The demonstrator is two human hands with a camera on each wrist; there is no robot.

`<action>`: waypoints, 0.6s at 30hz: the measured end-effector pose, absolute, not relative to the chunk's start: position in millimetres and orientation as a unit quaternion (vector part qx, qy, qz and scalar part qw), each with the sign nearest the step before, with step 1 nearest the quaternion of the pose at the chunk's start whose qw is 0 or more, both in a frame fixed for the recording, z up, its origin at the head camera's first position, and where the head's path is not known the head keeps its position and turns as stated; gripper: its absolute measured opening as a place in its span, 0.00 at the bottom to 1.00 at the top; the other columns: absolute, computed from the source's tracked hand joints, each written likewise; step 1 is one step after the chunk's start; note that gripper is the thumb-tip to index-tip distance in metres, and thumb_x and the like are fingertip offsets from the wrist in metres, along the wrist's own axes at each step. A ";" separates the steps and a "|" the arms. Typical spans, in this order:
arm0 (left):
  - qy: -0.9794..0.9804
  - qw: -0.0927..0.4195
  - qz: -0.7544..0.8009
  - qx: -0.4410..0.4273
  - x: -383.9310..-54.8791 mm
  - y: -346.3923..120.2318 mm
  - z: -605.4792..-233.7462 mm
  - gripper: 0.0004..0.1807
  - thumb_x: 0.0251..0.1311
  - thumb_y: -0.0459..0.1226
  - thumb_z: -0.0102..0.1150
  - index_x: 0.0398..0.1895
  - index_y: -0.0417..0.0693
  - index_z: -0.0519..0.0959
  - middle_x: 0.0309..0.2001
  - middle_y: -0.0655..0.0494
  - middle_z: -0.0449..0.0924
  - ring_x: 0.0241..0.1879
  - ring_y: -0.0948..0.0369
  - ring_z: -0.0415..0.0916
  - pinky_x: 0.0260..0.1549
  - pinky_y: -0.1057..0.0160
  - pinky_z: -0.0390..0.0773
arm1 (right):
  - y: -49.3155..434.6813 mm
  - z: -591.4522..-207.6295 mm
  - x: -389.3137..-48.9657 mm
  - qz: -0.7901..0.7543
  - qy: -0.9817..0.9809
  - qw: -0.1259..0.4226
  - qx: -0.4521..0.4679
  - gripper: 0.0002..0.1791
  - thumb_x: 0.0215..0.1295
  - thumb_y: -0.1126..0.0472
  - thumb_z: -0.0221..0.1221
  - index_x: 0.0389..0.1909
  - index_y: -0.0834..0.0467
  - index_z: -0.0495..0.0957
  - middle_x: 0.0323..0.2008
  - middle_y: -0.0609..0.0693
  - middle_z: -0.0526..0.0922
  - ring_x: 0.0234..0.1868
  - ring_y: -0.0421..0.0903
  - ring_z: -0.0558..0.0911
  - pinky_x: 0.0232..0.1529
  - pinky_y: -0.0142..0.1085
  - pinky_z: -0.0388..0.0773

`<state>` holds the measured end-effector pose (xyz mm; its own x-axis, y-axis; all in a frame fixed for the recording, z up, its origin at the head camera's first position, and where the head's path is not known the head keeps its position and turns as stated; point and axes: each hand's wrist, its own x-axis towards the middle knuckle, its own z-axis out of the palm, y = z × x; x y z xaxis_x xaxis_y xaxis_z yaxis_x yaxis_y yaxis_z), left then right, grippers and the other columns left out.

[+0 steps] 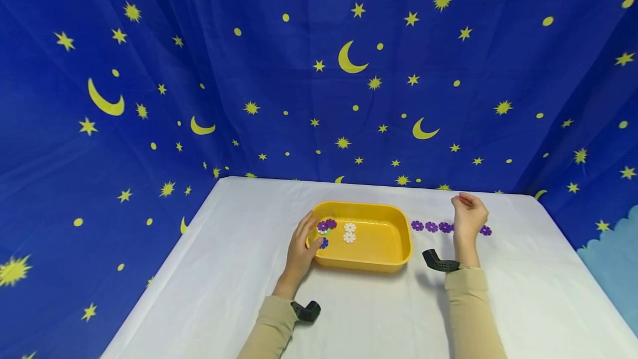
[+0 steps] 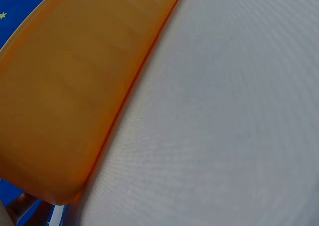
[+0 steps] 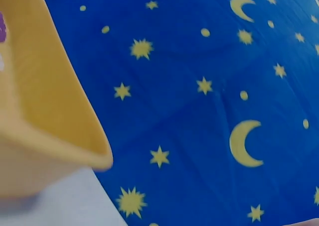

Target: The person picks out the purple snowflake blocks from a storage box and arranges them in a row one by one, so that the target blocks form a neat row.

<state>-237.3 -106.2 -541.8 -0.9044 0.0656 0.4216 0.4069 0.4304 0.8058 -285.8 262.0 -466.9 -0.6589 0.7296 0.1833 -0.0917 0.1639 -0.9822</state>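
Note:
A yellow plastic tub (image 1: 369,263) stands on the white table. My left hand (image 1: 299,242) holds its left end, thumb over the rim and fingers along the outer side. Inside lie flower-shaped discs: two white discs (image 1: 349,237) near the middle, and purple discs (image 1: 330,224), a blue disc (image 1: 324,243) and a partly hidden pale one by the thumb. Right of the tub runs a row of purple flower discs (image 1: 431,227). My right hand (image 1: 469,220) is over this row, covering part of it, its fingers bent and close together; whether they pinch anything is hidden.
A white cloth (image 1: 379,314) covers the table. Behind and on both sides hangs a blue curtain (image 1: 299,82) with yellow stars and moons. Each wrist wears a black camera mount, the right mount (image 1: 440,262) standing just right of the tub.

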 end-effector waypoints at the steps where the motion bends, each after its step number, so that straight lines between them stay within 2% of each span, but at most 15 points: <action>1: -0.830 0.166 -0.513 -0.142 -237.7 -106.0 -541.8 0.28 0.60 0.38 0.54 0.65 0.43 0.68 0.73 0.53 0.58 0.71 0.47 0.56 0.68 0.37 0.54 | 259.3 -465.3 -285.8 0.602 -0.685 0.339 -0.229 0.12 0.57 0.69 0.60 0.42 0.68 0.79 0.25 0.37 0.80 0.26 0.25 0.73 0.31 0.16 0.70; 4: -0.830 0.165 -0.514 -0.139 -238.5 -105.8 -542.7 0.28 0.60 0.39 0.54 0.66 0.44 0.68 0.73 0.54 0.58 0.71 0.47 0.56 0.68 0.38 0.54 | 251.6 -462.3 -286.2 0.601 -0.693 0.334 -0.218 0.11 0.57 0.69 0.60 0.42 0.67 0.79 0.28 0.41 0.82 0.26 0.25 0.73 0.31 0.16 0.71; 8: -0.829 0.168 -0.514 -0.141 -238.0 -106.8 -544.9 0.29 0.60 0.40 0.54 0.65 0.43 0.68 0.73 0.54 0.58 0.71 0.47 0.56 0.68 0.38 0.54 | 240.9 -460.4 -285.6 0.598 -0.704 0.327 -0.203 0.12 0.58 0.68 0.60 0.43 0.67 0.79 0.26 0.34 0.77 0.27 0.25 0.73 0.32 0.15 0.71; 10: -0.828 0.170 -0.514 -0.144 -237.7 -107.2 -545.5 0.29 0.60 0.40 0.54 0.65 0.43 0.68 0.73 0.54 0.58 0.71 0.47 0.57 0.68 0.37 0.54 | 235.2 -459.7 -285.6 0.600 -0.706 0.325 -0.191 0.13 0.57 0.69 0.60 0.44 0.69 0.79 0.27 0.38 0.80 0.26 0.25 0.73 0.32 0.14 0.71; 15: -0.830 0.174 -0.510 -0.146 -238.2 -107.2 -546.0 0.28 0.60 0.39 0.54 0.65 0.42 0.68 0.73 0.53 0.58 0.70 0.46 0.58 0.67 0.37 0.56 | 220.5 -454.0 -284.7 0.626 -0.700 0.298 -0.172 0.13 0.58 0.70 0.60 0.44 0.70 0.78 0.28 0.39 0.79 0.27 0.26 0.74 0.33 0.13 0.73; 18: -0.829 0.179 -0.508 -0.149 -239.0 -106.9 -545.6 0.28 0.60 0.38 0.54 0.65 0.42 0.68 0.72 0.52 0.59 0.70 0.46 0.59 0.66 0.36 0.56 | 211.8 -448.6 -283.3 0.638 -0.700 0.275 -0.169 0.13 0.59 0.68 0.60 0.45 0.69 0.78 0.26 0.32 0.75 0.29 0.27 0.75 0.35 0.13 0.73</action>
<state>-239.0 -106.9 -545.6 -0.8912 0.0650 0.4489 0.4294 0.4395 0.7889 -283.3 211.8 -448.6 -0.7923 0.5863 0.1690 -0.1141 0.1298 -0.9850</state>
